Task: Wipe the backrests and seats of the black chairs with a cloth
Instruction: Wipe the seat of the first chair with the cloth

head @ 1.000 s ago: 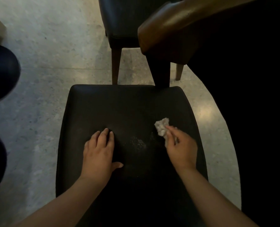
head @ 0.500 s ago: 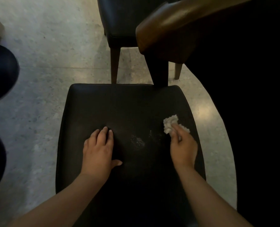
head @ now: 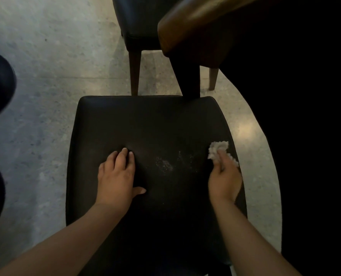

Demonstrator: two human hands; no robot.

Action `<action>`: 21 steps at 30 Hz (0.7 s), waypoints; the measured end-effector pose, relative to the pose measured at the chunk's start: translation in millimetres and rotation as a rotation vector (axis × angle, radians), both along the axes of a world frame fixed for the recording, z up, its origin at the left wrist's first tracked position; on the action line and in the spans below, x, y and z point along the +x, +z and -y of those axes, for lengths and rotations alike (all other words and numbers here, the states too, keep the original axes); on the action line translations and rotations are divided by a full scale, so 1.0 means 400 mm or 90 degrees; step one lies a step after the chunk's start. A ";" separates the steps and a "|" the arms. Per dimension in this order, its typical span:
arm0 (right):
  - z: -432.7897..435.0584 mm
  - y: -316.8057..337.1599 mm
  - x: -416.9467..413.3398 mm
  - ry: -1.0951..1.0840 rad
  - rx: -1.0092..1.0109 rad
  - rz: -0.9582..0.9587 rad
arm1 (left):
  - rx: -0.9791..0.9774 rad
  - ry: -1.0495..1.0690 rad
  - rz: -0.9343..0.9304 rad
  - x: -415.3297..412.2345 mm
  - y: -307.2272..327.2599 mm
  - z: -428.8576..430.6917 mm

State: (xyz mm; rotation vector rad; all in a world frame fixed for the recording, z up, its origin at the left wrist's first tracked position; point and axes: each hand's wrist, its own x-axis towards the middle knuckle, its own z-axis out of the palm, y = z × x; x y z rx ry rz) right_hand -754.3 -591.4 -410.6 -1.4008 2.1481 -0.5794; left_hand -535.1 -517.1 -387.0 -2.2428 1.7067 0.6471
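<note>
Rightward the cloth [head: 218,149] is shifted, pinched in the right hand [head: 224,180]. Specks [head: 164,164] are seen leftward, toward the flat-pressed left hand [head: 115,176].

— What is the person wearing?
— Only bare arms show. The left forearm [head: 76,236] enters from the lower left of the frame, the right forearm [head: 245,236] from the lower right, both unsleeved up to the frame's edge.
— And the hands?
— The left hand [head: 115,176] and right hand [head: 224,180] are bare too, with short, rounded nails on the left.
</note>
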 end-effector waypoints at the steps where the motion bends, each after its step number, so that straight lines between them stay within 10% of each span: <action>1: -0.020 0.002 0.020 0.016 -0.003 0.012 | 0.000 0.000 -0.001 0.000 0.000 0.000; 21: -0.002 0.039 0.006 0.084 0.006 0.073 | 0.013 0.000 -0.002 -0.003 0.005 0.003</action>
